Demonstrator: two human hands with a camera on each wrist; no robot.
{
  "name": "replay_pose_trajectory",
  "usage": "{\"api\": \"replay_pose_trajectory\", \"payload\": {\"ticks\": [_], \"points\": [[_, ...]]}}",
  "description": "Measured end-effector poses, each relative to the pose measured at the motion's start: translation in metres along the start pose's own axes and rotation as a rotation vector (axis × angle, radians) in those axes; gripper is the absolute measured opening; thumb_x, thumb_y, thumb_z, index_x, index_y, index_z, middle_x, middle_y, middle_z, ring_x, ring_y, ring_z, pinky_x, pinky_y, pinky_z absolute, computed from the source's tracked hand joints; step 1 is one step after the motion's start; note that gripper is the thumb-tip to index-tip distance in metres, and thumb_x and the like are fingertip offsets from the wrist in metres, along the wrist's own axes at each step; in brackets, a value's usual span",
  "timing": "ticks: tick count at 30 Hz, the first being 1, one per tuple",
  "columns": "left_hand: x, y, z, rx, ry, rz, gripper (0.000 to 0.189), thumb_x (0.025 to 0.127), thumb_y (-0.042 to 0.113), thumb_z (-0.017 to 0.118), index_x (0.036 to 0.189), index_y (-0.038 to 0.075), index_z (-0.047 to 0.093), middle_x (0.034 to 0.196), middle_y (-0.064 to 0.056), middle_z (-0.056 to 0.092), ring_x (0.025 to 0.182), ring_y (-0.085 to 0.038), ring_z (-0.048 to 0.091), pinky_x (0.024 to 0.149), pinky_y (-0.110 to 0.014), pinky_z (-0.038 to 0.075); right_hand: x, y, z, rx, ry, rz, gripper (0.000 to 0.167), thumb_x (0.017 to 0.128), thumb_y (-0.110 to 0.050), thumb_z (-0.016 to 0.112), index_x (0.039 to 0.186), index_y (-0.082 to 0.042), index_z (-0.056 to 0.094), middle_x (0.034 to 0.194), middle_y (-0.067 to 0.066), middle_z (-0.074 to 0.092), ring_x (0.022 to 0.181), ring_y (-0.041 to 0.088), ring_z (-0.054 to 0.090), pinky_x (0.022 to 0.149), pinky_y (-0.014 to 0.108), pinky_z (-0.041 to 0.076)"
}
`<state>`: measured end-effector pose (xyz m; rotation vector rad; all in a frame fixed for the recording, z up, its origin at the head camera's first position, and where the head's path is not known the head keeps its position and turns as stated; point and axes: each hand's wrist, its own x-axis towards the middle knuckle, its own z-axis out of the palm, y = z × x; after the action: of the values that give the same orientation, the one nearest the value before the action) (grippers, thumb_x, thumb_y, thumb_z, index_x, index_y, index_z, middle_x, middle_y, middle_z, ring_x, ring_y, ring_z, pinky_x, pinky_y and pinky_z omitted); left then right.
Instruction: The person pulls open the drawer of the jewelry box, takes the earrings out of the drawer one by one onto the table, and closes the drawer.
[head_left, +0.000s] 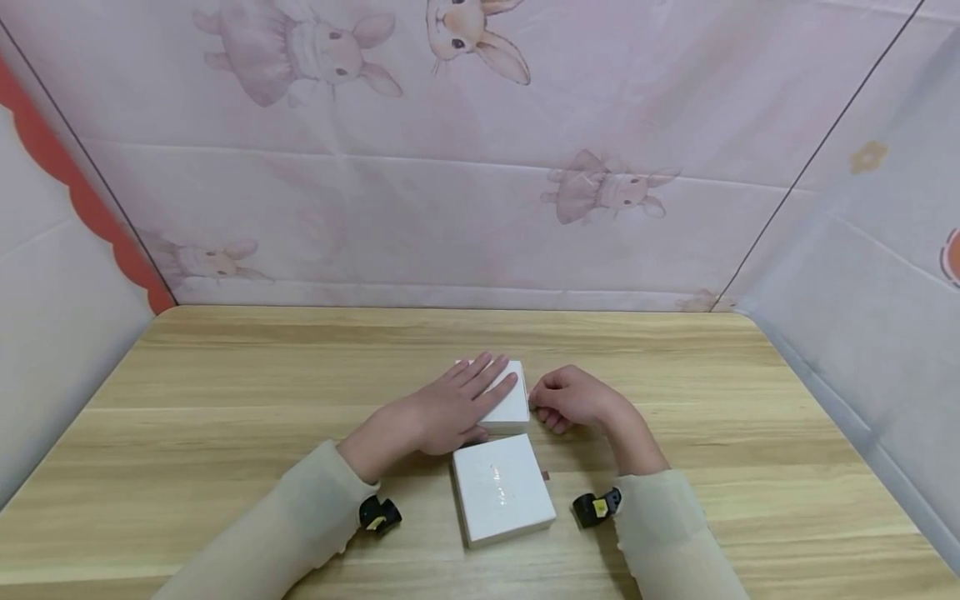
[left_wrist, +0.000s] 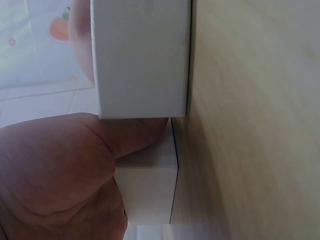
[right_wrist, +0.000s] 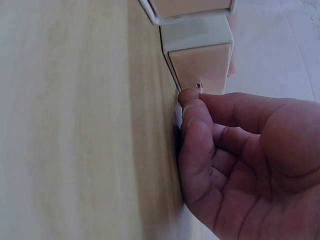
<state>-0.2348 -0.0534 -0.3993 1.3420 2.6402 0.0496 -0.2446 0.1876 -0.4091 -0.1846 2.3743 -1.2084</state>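
Observation:
Two white square boxes lie on the wooden table. My left hand [head_left: 453, 404] rests on top of the far box [head_left: 512, 404], its fingers spread; in the left wrist view the thumb lies between the two boxes, against the far box [left_wrist: 147, 192]. At that box's right side, my right hand [head_left: 573, 398] pinches a small pull tab [right_wrist: 201, 89] on the beige drawer front [right_wrist: 200, 65] between thumb and forefinger. The near box [head_left: 504, 492] sits slightly turned, with gold lettering on top and a small brown tab [head_left: 546, 476] on its right side.
The wooden table [head_left: 262, 400] reaches back to a pink fabric wall [head_left: 450, 217] printed with rabbits. Fabric panels also stand at left and right. A black wrist camera [head_left: 378, 515] sits at the left cuff, another black camera [head_left: 596, 507] at the right.

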Motion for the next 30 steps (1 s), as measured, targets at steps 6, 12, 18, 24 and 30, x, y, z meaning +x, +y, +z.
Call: {"api": "replay_pose_trajectory", "payload": {"ticks": [6,12,18,24,30], "points": [[-0.0006,0.001,-0.0008,-0.008,-0.005,-0.006,0.077,0.103,0.035,0.053,0.161,0.011,0.009,0.168,-0.016,0.0,0.154,-0.034,0.001,0.124,-0.051,0.013,-0.0002,-0.0003,0.0002,0.001,0.0,0.01,0.023,0.102,-0.012,0.052,0.097,0.002,0.07,0.078,0.007,0.064,0.065,0.015,0.059,0.061,0.03,0.057],[0.0,0.0007,-0.0011,-0.003,-0.008,-0.007,0.077,0.103,0.036,0.052,0.162,0.011,0.008,0.168,-0.016,0.0,0.154,-0.034,0.001,0.124,-0.051,0.012,-0.0003,-0.0006,-0.0009,0.005,-0.005,0.006,0.024,0.102,-0.011,0.051,0.097,0.002,0.07,0.076,0.007,0.063,0.064,0.014,0.059,0.06,0.029,0.057],[-0.0012,0.0011,-0.0017,-0.013,-0.007,-0.002,0.077,0.103,0.035,0.052,0.161,0.01,0.008,0.168,-0.016,-0.001,0.154,-0.035,0.001,0.124,-0.051,0.012,-0.0009,-0.0004,-0.0018,0.031,-0.013,0.011,0.024,0.101,-0.01,0.051,0.094,0.004,0.069,0.073,0.005,0.061,0.063,0.013,0.058,0.058,0.027,0.056],[-0.0008,0.0007,-0.0001,-0.022,0.003,0.002,0.077,0.103,0.034,0.053,0.161,0.009,0.01,0.168,-0.017,0.0,0.154,-0.036,0.002,0.124,-0.052,0.012,-0.0014,0.0005,-0.002,0.034,-0.011,0.01,0.024,0.101,-0.01,0.051,0.094,0.003,0.069,0.073,0.005,0.061,0.063,0.013,0.058,0.059,0.028,0.057],[-0.0002,-0.0008,0.0016,-0.026,0.017,0.013,0.077,0.103,0.033,0.054,0.161,0.009,0.01,0.167,-0.018,0.001,0.154,-0.037,0.002,0.123,-0.052,0.013,-0.0017,0.0001,-0.0031,0.028,-0.011,0.005,0.025,0.102,-0.011,0.051,0.096,0.003,0.07,0.075,0.006,0.062,0.064,0.014,0.059,0.06,0.029,0.057]]}}
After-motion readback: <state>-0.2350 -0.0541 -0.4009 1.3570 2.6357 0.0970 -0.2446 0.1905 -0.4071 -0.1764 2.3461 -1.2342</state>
